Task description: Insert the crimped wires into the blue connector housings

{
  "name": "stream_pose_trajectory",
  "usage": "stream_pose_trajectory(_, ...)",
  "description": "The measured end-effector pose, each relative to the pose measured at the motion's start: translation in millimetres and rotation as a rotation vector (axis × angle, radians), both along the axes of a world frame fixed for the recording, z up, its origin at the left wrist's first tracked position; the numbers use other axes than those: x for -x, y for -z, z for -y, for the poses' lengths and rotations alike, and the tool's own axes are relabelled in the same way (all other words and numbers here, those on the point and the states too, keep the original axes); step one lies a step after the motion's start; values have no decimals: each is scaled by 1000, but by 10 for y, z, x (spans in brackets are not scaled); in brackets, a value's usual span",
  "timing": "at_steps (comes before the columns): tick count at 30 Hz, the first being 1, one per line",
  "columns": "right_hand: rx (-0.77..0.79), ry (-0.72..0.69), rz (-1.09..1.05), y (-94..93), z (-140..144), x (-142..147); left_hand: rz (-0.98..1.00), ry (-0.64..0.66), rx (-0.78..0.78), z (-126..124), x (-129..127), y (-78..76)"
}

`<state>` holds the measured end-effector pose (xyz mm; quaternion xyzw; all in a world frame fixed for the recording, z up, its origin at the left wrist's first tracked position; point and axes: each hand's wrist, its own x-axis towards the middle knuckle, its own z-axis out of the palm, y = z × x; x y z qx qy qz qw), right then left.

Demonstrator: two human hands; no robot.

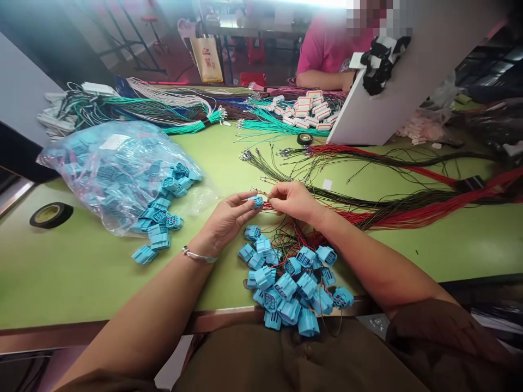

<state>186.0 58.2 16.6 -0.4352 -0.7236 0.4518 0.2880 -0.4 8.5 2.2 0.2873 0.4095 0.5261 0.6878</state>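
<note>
Between the thumb and fingers of my left hand [226,220] is a small blue connector housing [256,202]. My right hand [292,200] is pinched close against the connector's right side, on what looks like a thin wire; its tip is hidden by the fingers. Below both hands lies a pile of blue connectors [288,286] with red and dark wires running into them, some reaching over the table's front edge. Red wires [384,218] and dark wires [368,196] stretch from near my right hand toward the right.
A clear plastic bag [110,169] of blue connectors stands left, with loose ones spilling out. Black tape rolls [51,215] lie on the green table [90,283]. White connectors [312,111] and teal wires [188,128] lie at the back. A person in pink [322,49] sits opposite, beside a grey panel [408,81].
</note>
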Motion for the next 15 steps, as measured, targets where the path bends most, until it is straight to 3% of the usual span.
stream_pose_trajectory(4,-208,58,102,53,30,22,-13,7,-14,20,-21,5)
stream_pose_trajectory(15,-136,124,86,61,86,60,-40,8,-77,41,-33,-26)
